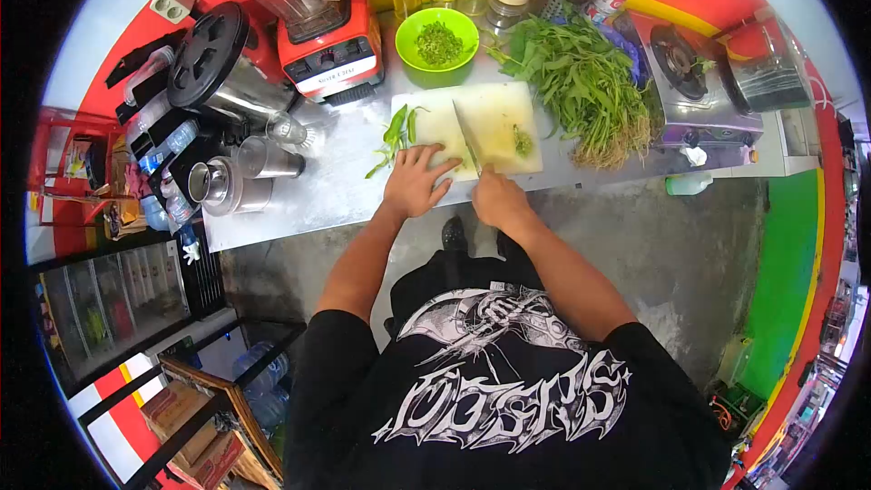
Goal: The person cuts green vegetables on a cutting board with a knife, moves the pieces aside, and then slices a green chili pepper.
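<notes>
The right hand (497, 200) is curled tight around the handle of a knife (466, 136). The blade runs away from the body and lies across the middle of a white cutting board (494, 113), its tip pointing at the far edge. The left hand (415, 183) holds nothing. It is spread flat, fingers stretched out, and presses down on the near left corner of the board, just left of the blade, with its fingertips close beside the knife.

A few green stems (396, 136) lie at the left edge of the board, partly hanging off onto the metal counter (336, 177). They sit just beyond the left hand's fingers, near them, though whether they touch cannot be told. On the other side of the blade, well clear of the left hand, a small heap of chopped greens (523, 142) rests on the right part of the board.

Beyond the board stands a green bowl (408, 32) with more chopped leaves inside. A big bunch of leafy greens (581, 82) lies on the counter to the right of the board, and past it is a gas stove (680, 82). A red blender (328, 45) stands to the left of the bowl, with metal cups (218, 183) further left near the counter's front edge
</notes>
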Tool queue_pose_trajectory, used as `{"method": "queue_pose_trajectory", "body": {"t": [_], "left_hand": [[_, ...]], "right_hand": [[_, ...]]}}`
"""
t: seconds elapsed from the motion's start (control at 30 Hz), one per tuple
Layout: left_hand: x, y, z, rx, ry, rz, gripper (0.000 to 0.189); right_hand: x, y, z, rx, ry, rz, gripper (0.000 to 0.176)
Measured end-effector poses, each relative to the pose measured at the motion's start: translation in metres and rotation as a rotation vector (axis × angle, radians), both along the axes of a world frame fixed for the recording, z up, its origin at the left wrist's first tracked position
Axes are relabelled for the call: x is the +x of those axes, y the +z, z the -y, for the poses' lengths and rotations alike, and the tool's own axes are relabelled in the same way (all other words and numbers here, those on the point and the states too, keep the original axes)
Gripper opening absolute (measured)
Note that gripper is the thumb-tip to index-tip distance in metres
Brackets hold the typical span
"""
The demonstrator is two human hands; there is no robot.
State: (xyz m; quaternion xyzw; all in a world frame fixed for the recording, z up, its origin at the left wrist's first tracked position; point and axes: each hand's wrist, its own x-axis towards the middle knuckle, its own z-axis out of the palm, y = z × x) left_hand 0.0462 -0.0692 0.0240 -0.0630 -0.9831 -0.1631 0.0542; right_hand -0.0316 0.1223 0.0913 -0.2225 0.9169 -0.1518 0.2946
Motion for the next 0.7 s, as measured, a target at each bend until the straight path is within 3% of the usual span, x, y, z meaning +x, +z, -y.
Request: {"method": "queue_pose_trajectory", "body": {"t": [0.17, 0.33, 0.43, 0.57, 0.63, 0.7], "left_hand": [[0.000, -0.003, 0.001, 0.000, -0.016, -0.041, 0.045], [0.000, -0.002, 0.000, 0.011, -0.010, -0.039, 0.045], [0.000, 0.000, 0.000, -0.002, -0.002, -0.032, 0.045], [-0.001, -0.004, 0.000, 0.022, -0.004, -0.038, 0.045], [-0.001, 0.000, 0.000, 0.003, -0.003, -0.017, 0.045], [-0.002, 0.000, 0.000, -0.007, -0.011, -0.011, 0.046]], "right_hand": [[0.004, -0.046, 0.001, -0.046, 0.020, -0.046, 0.038], [-0.006, -0.020, 0.009, -0.067, 0.047, -0.111, 0.028], [-0.001, -0.037, 0.002, -0.102, 0.039, -0.143, 0.027], [0.008, -0.058, -0.004, -0.067, 0.038, -0.159, 0.027], [0.000, -0.033, 0.008, -0.043, -0.051, -0.116, 0.030], [-0.008, -0.034, 0.009, 0.009, 0.024, -0.048, 0.034]]}}
